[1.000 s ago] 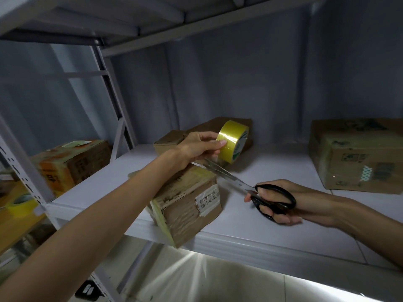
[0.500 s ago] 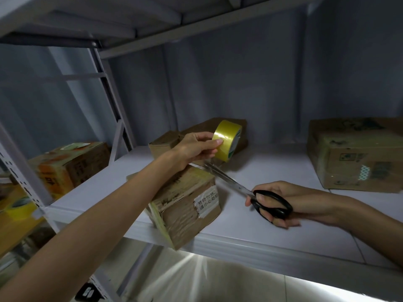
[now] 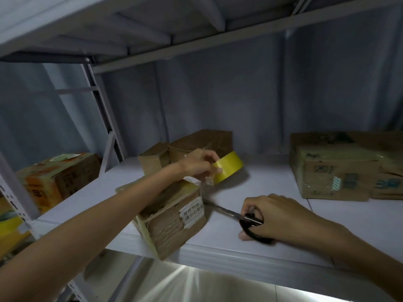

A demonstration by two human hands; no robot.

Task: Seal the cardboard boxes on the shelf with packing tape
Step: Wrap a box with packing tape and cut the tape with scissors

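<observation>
While the left hand (image 3: 201,164) pinches one yellow roll of packing tape (image 3: 227,170) at centre frame, its grip closed on the roll's near edge, the right hand (image 3: 281,216) at lower right has its grip clamped through the black handles of one pair of scissors (image 3: 237,215). The blades point left toward the side of the nearest cardboard box (image 3: 172,216), which sits at the front edge of the shelf (image 3: 250,192), one corner overhanging, a white label on its face. The roll hangs just above the far top edge of that box. Five boxes show in all: this one, two brown ones (image 3: 192,147) behind the left hand, one large one (image 3: 340,168) at right, and one orange-printed box (image 3: 58,177) at left beyond the shelf upright.
</observation>
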